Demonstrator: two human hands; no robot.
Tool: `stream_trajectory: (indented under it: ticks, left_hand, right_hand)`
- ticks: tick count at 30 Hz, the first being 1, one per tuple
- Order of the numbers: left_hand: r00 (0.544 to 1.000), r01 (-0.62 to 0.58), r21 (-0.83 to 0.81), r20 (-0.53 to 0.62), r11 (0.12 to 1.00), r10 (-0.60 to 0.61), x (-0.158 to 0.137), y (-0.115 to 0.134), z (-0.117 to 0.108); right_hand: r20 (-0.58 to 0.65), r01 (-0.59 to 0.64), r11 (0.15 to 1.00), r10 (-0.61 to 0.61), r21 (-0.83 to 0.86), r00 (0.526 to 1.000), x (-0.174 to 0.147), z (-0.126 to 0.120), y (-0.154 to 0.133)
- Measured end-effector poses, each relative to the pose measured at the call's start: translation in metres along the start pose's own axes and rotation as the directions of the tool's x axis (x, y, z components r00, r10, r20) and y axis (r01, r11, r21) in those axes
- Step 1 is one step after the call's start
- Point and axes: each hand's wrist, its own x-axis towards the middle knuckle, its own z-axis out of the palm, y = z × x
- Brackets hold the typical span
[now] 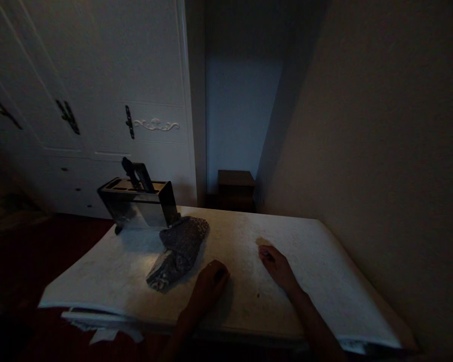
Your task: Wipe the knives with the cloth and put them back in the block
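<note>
Cloth [186,244], dark and patterned, lies bunched on the pale desk [245,311], just left of the left hand [210,279] and in front of a metal toaster [139,208] with black handles [146,177] rising from its top. The left grip curls inward over the desk; the right hand [278,267], well apart from the cloth, bends its fingers too. Whether either grip is fully together, I cannot tell.

Shiny metal-sided toaster [141,213], rough matt cloth [184,244], mostly matt tabletop [236,229].
</note>
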Motion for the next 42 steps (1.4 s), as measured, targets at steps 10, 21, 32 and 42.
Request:
stream_trajectory:
  ticks: [10, 21, 32, 42]
  left_hand:
    - [1.000, -0.026, -0.010, -0.008, 1.000, 0.026, -0.001, -0.003, 0.002]
    - [1.000, -0.005, -0.021, 0.003, 1.000, 0.005, -0.003, 0.002, 0.000]
    - [1.000, -0.016, -0.018, 0.016, 1.000, 0.016, -0.003, 0.004, 0.001]
    - [0.996, -0.091, -0.093, -0.010, 0.991, 0.090, -0.007, -0.005, 0.008]
  right_hand:
    - [-0.003, -0.014, 1.000, 0.014, -0.006, 1.000, -0.001, -0.001, 0.001]
    - [-0.015, -0.072, 0.996, 0.073, 0.044, 0.997, -0.002, -0.002, -0.003]
    - [-0.018, -0.104, 0.993, 0.104, -0.058, 0.994, -0.002, -0.004, -0.003]
    - [-0.055, -0.218, 0.975, 0.215, -0.052, 0.975, 0.008, -0.005, -0.005]
